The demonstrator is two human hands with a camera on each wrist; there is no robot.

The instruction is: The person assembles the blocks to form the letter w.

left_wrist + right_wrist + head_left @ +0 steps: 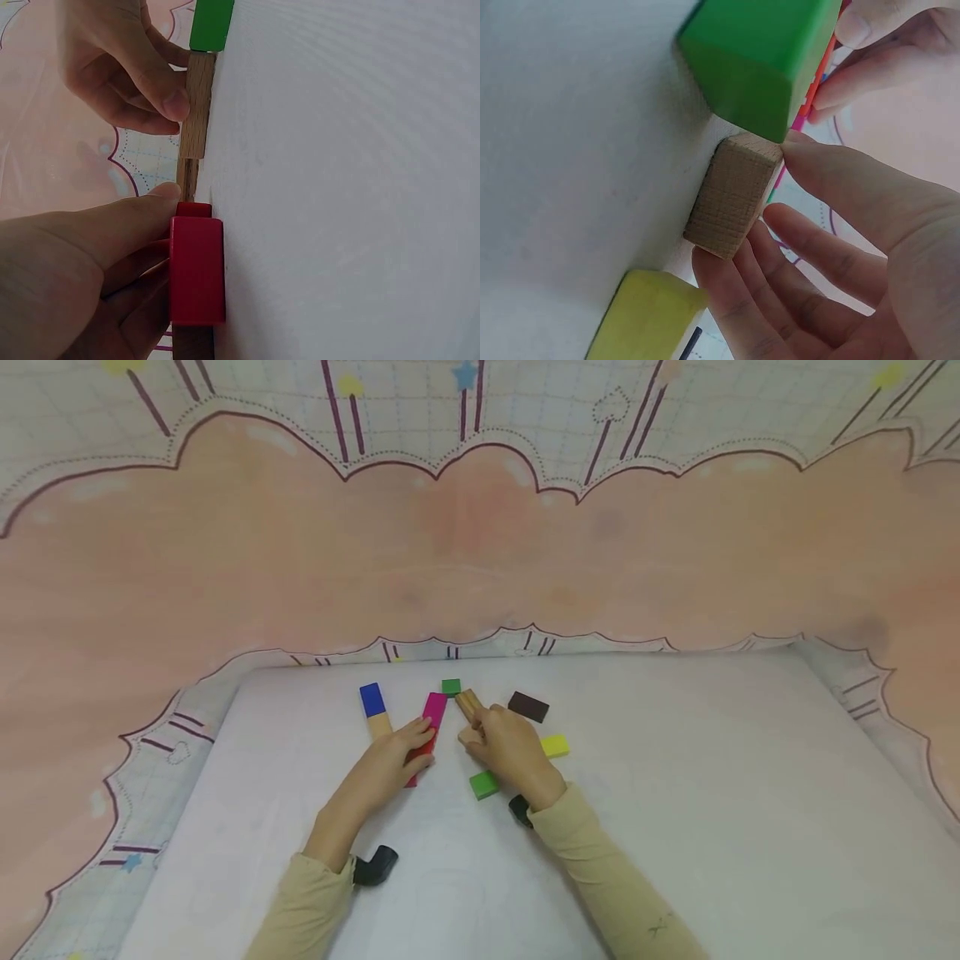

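Observation:
My left hand (420,748) grips a red block (421,761) lying flat on the white table (712,793); the left wrist view shows its thumb and curled fingers on the red block (196,270). My right hand (474,727) pinches a plain wooden block (468,702), close up in the right wrist view as the wooden block (735,195) between thumb and fingers. A magenta block (435,708) lies end to end with the red one. A small green block (451,687) sits just beyond the wooden block.
A blue block (372,699) joined to a plain one (379,725) lies left of my hands. A dark brown block (528,707), a yellow block (555,746) and a green block (483,785) lie around my right hand. Pink patterned cloth (480,552) rises behind the table.

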